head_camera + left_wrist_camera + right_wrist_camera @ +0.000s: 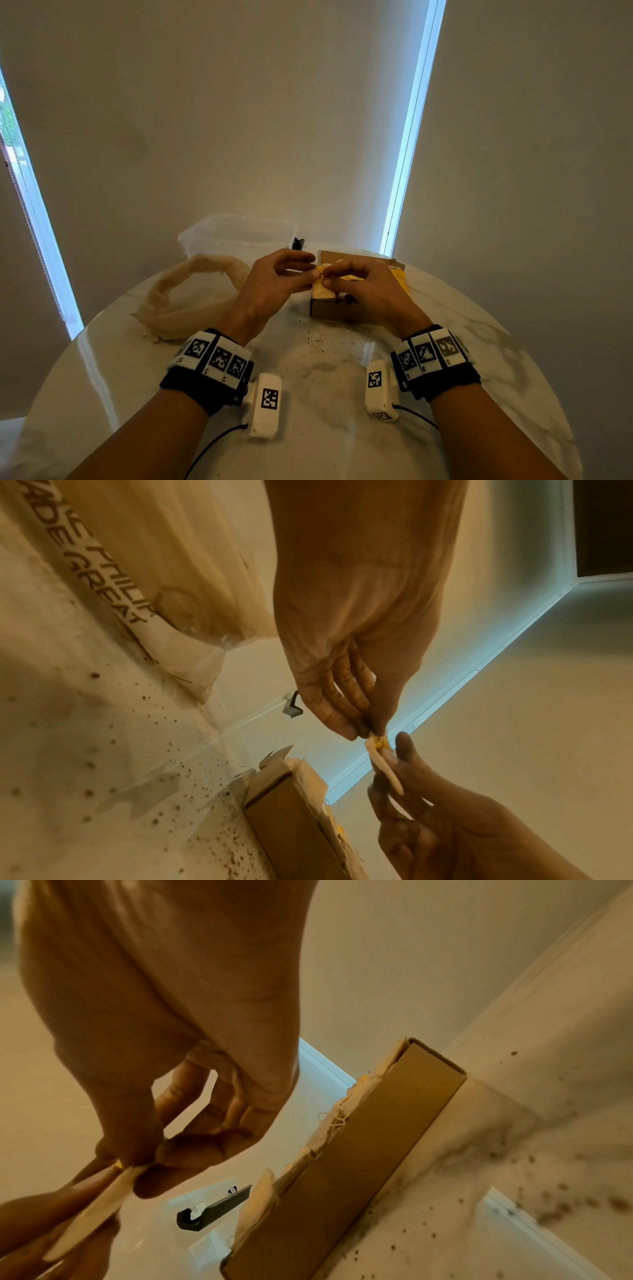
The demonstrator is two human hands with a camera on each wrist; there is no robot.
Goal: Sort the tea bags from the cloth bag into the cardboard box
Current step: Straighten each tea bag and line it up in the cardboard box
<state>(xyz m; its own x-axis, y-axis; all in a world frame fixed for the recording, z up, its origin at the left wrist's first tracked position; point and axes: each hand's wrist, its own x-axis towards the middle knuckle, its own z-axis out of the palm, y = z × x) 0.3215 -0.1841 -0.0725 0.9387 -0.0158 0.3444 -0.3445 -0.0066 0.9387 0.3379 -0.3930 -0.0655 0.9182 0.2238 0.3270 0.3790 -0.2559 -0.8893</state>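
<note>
At the left of the round marble table the cloth bag lies slumped and open-mouthed; what is inside it cannot be made out. Behind it stands a clear plastic tub with a black clip at its corner. Right of centre sits the cardboard box, flaps up, with pale tea bags and yellow tags packed inside (strings spill over its rim in the right wrist view). Dark specks of loose tea dot the table before it.

Just above the box's left end, the left hand pinches one end of a tea bag between thumb and fingertips, fingers narrow and close together. The right hand pinches the other end, its remaining fingers curled loosely.
</note>
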